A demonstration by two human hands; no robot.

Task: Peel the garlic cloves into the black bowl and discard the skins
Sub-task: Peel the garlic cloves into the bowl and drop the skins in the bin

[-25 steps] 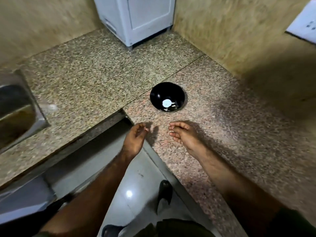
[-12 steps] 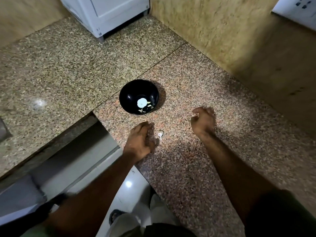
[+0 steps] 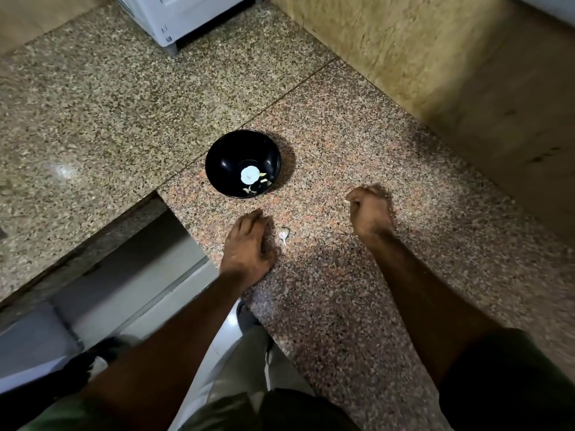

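Observation:
The black bowl [image 3: 231, 157] stands on the granite counter and holds a round white patch and a few pale garlic pieces [image 3: 263, 180]. One unpeeled garlic clove [image 3: 283, 235] lies on the counter in front of the bowl. My left hand [image 3: 248, 247] rests palm down just left of that clove, fingers relaxed, apart from it. My right hand [image 3: 370, 210] sits on the counter further right with its fingers curled into a fist. A small pale speck shows at its thumb side; I cannot tell what it is.
A white appliance [image 3: 183, 14] stands at the back of the counter [image 3: 124, 113]. A tan wall [image 3: 420, 73] runs along the right. The counter's inner corner edge [image 3: 174, 206] drops to the floor by my left arm.
My right hand has swung right and curled into a fist on the counter. My left hand has settled palm down, and a garlic clove now lies beside it.

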